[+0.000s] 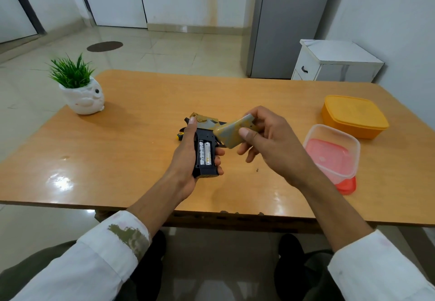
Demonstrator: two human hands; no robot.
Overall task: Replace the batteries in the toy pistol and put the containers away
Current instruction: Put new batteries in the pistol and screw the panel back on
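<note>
Far left corner of table point(141, 135): white owl-shaped pot point(82, 99) with green plant, upright.

Table centre, held above the surface: left hand point(186, 159) wrapped around the grip of the toy pistol point(207, 168), thumb lying up along its side. Grip compartment is uncovered and faces up; two batteries point(204, 153) sit side by side inside it. A yellow-and-black tool end point(180, 135) shows on the table just behind this hand; the rest is hidden.

Just right of the pistol: right hand point(266, 145) pinches the tan compartment cover point(231, 133) between thumb and fingers, cover tilted, off the compartment. A small dark speck point(257, 170) lies on the table below this hand.

Near right edge: clear container point(334, 150) standing on a red lid point(346, 186). Behind it, an orange container point(353, 117), lid on. Contact between the two: cannot tell.
</note>
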